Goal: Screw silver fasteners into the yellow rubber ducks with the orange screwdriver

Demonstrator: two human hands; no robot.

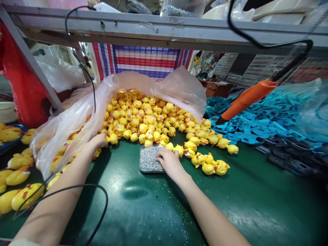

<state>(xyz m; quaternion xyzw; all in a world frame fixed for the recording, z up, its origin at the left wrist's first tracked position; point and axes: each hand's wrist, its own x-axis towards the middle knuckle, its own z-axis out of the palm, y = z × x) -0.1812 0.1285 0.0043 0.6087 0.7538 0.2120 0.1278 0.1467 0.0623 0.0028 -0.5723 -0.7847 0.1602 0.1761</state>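
Observation:
My right hand (169, 161) is over the right side of a shallow tray (141, 168) filled with small silvery metal pieces, probably screws. Its fingers are bent together at the pieces; whatever is between them is too small to see. Beside the left edge of the pile of yellow toy ducks (135, 119), my left hand (101, 140) reaches in under a sheet of clear plastic (74, 119). Its fingers are mostly hidden, so its grip does not show. Several ducks lie close to the tray's back and right sides.
An orange electric screwdriver (248, 99) hangs on a black cable at the right. Behind it lie blue plastic parts (266, 116) and black parts (289, 155). A metal shelf beam (159, 29) crosses overhead. A thin black cable (102, 205) loops near my left forearm above the green table (143, 212).

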